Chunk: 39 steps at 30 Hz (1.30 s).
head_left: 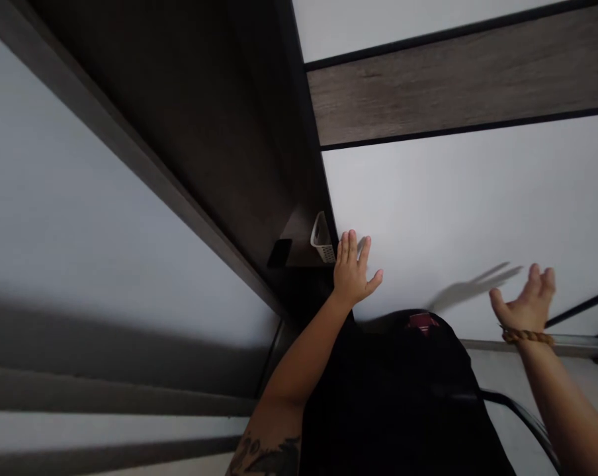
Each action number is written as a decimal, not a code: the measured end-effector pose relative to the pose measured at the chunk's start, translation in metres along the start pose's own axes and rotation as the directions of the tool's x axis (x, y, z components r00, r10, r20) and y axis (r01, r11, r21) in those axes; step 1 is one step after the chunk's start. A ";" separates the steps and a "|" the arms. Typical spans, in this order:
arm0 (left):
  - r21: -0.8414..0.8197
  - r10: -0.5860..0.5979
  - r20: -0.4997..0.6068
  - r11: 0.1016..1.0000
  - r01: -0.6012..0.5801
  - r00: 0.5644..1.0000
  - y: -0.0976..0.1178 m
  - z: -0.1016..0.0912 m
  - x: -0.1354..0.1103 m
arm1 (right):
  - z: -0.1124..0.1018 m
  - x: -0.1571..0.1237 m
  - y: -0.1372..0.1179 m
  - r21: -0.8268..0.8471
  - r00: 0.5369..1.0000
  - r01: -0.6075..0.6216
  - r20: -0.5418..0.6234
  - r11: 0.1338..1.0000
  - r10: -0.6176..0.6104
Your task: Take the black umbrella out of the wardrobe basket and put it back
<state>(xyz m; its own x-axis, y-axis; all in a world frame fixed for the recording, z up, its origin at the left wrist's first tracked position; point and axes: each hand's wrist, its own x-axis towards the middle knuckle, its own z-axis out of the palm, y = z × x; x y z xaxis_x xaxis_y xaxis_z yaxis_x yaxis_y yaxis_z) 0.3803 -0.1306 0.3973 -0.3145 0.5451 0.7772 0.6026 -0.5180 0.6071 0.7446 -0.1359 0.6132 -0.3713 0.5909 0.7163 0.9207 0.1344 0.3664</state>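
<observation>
Fingers are spread wide on both hands; nothing is held. The left hand [349, 274] is raised at a white panel [442, 198], just beside a small white plastic basket [323, 239]. The right hand [524, 303], with a braided bracelet [527, 337], is held apart, toward the right.

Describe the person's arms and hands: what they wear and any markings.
The bare left hand wears nothing visible, and the bare left forearm carries a dark tattoo near the elbow end. The bare right hand has a braided tan cord bracelet at the wrist. No sleeves cover the forearms; a black garment with a red emblem shows between them.
</observation>
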 end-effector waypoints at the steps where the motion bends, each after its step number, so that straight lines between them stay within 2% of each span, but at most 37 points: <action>1: 0.021 -0.008 -0.018 1.000 0.009 1.000 0.001 0.000 -0.001 | 0.001 0.004 0.009 0.004 1.000 -0.021 0.007 1.000 0.021; 6: 0.091 -0.081 -0.063 0.992 0.087 0.995 0.010 0.002 -0.005 | 0.006 0.016 0.040 0.040 0.994 -0.096 0.054 0.995 0.094; 10: 0.108 -0.174 -0.063 0.978 0.180 0.983 0.021 -0.001 -0.007 | 0.014 0.007 0.049 0.079 0.990 -0.105 0.105 0.991 0.097; 13: 0.117 -0.226 -0.075 0.965 0.234 0.971 0.033 -0.004 -0.008 | 0.022 -0.005 0.050 0.077 0.993 -0.049 0.106 0.996 0.041; 16: 0.122 -0.213 -0.115 0.966 0.226 0.970 0.049 -0.001 -0.009 | 0.028 -0.013 0.055 0.085 0.997 0.057 0.054 0.995 -0.062; 20: 0.110 -0.111 -0.117 0.986 0.124 0.987 0.080 0.011 -0.016 | 0.031 -0.020 0.071 0.125 0.987 0.151 0.033 0.980 -0.157; 25: 0.101 -0.132 -0.005 0.986 0.132 0.991 0.107 0.032 -0.028 | 0.034 -0.032 0.090 0.186 0.973 0.198 0.083 0.963 -0.216; 33: 0.169 -0.202 0.081 0.968 0.186 0.976 0.121 0.069 -0.041 | 0.053 -0.045 0.112 0.186 0.938 0.254 0.190 0.949 -0.289; 39: 0.225 -0.268 0.090 0.944 0.243 0.959 0.128 0.082 -0.039 | 0.056 -0.050 0.116 0.233 0.940 0.236 0.191 0.943 -0.283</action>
<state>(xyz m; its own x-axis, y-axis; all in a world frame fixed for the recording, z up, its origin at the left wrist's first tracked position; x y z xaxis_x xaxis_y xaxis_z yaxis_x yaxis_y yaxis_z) 0.5294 -0.1641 0.4310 -0.3975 0.7209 0.5677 0.6571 -0.2081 0.7245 0.8764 -0.1055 0.5867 -0.5863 0.6697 0.4559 0.8088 0.4519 0.3763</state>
